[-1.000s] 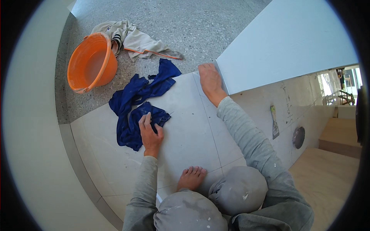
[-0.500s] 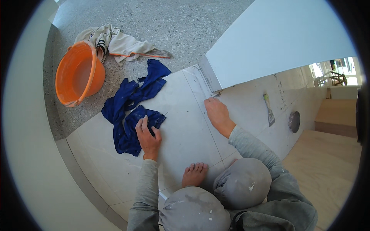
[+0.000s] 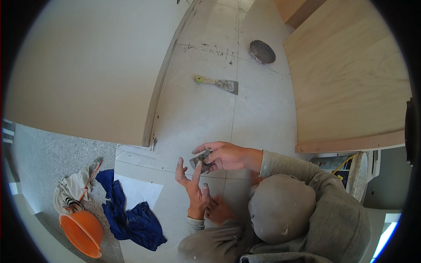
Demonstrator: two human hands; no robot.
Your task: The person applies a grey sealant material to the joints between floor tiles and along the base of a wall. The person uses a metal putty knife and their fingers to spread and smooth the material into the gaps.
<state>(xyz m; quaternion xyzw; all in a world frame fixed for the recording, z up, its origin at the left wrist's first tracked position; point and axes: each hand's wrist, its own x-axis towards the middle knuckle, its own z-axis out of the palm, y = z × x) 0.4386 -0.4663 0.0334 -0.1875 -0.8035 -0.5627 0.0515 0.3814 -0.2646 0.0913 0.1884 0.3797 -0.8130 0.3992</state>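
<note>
Small grey lump, irregular, mottled, held in right hand.

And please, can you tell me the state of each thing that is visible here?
Right hand: closed on the grey lump
Grey lump: held, uneven
Left hand: open, fingers spread
Scraper: lying flat, blade smeared
Round dark object: on the floor
Blue cloth: crumpled
Pale cloth: crumpled
Orange bucket: uncovered, contents unclear

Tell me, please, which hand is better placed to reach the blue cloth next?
Probably the left hand: it is nearer to the blue cloth and its fingers are spread, while the right hand holds the grey lump.
</note>
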